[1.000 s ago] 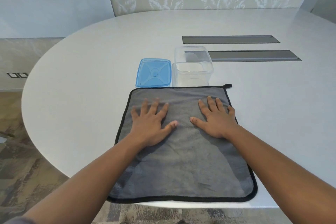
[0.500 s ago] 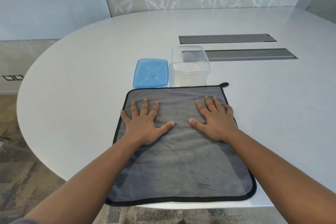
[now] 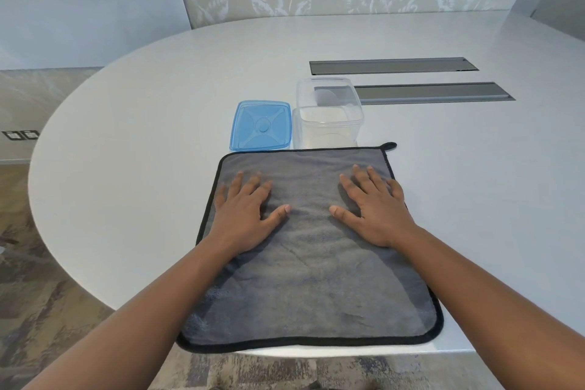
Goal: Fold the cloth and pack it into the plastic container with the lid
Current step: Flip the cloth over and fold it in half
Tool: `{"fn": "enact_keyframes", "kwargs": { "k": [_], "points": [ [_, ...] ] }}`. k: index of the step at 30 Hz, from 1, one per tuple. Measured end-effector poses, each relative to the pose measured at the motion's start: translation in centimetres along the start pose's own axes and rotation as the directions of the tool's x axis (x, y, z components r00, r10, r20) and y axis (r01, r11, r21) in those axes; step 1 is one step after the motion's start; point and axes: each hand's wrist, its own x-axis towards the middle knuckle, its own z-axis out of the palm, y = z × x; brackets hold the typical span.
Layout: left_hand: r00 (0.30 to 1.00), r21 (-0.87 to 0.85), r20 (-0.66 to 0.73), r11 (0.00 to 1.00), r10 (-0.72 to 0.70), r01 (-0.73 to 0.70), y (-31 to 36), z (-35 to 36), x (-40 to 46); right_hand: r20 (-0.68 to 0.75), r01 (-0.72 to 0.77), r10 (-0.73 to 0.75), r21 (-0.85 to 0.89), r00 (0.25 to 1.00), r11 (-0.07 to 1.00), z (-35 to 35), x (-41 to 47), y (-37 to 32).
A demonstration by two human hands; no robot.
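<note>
Grey microfibre cloth w/ black edging lies flat, unfolded, on white table; near edge hangs slightly past table rim. L hand flat on cloth's far-left part, fingers spread, palm down. R hand same on far-right part, fingers straight and spread. Neither grips anything. Just beyond cloth's far edge: clear plastic container, open, touching cloth edge or nearly. Blue lid lies flat just left of it. Two grey cable hatches further back on the table.
</note>
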Motion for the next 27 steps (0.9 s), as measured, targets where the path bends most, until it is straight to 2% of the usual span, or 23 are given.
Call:
{"fn": "enact_keyframes", "kwargs": {
  "k": [2, 3, 5, 6, 8, 9, 11, 13, 15, 19, 22, 25, 27],
  "points": [
    [0.990, -0.105, -0.091, 0.988, 0.105, -0.114, 0.5, -0.9, -0.6, -0.063, 0.063, -0.061, 0.031, 0.996, 0.998, -0.6, -0.4, -0.5],
    [0.988, -0.164, -0.076, 0.976, 0.132, -0.143, 1.0, -1.4, -0.8, -0.076, 0.104, -0.099, 0.064, 0.992, 0.992, -1.0, -0.6, -0.7],
    [0.975, -0.279, 0.126, 0.949, 0.184, -0.144, 2.3, -2.6, -1.1, -0.057, 0.171, -0.164, 0.164, 0.985, 0.971, -1.9, -1.0, -1.5],
    [0.935, -0.324, 0.276, 0.937, 0.225, -0.130, 3.1, -3.2, -1.4, -0.016, 0.184, -0.184, 0.216, 0.983, 0.959, -2.3, -1.2, -2.0],
    [0.779, -0.360, 0.540, 0.924, 0.318, -0.128, 4.7, -4.3, -2.2, 0.105, 0.192, -0.230, 0.284, 0.967, 0.939, -2.8, -1.5, -2.9],
    [0.697, -0.361, 0.622, 0.920, 0.358, -0.151, 5.5, -4.7, -2.7, 0.171, 0.188, -0.248, 0.304, 0.953, 0.934, -2.9, -1.8, -3.3],
    [0.573, -0.341, 0.715, 0.915, 0.401, -0.215, 7.2, -5.0, -3.6, 0.261, 0.193, -0.277, 0.307, 0.925, 0.932, -3.0, -2.3, -3.9],
    [0.512, -0.293, 0.760, 0.914, 0.400, -0.280, 8.7, -5.0, -4.5, 0.300, 0.206, -0.296, 0.297, 0.907, 0.932, -3.1, -2.7, -4.3],
    [0.504, -0.217, 0.771, 0.905, 0.389, -0.365, 9.8, -5.1, -5.1, 0.338, 0.185, -0.292, 0.314, 0.895, 0.931, -3.5, -3.0, -4.6],
    [0.544, -0.062, 0.746, 0.853, 0.384, -0.518, 11.0, -5.1, -5.9, 0.411, 0.163, -0.296, 0.326, 0.862, 0.931, -4.1, -3.8, -4.9],
    [0.569, -0.038, 0.699, 0.817, 0.434, -0.576, 11.4, -5.0, -6.4, 0.468, 0.133, -0.296, 0.349, 0.833, 0.928, -4.6, -4.2, -5.1],
    [0.561, -0.080, 0.695, 0.823, 0.450, -0.562, 11.4, -4.8, -6.3, 0.553, 0.086, -0.302, 0.382, 0.777, 0.920, -5.1, -4.6, -5.4],
    [0.542, -0.156, 0.731, 0.876, 0.414, -0.457, 11.1, -4.8, -5.7, 0.585, 0.074, -0.325, 0.411, 0.743, 0.909, -5.6, -4.9, -5.6]
  ]
}}
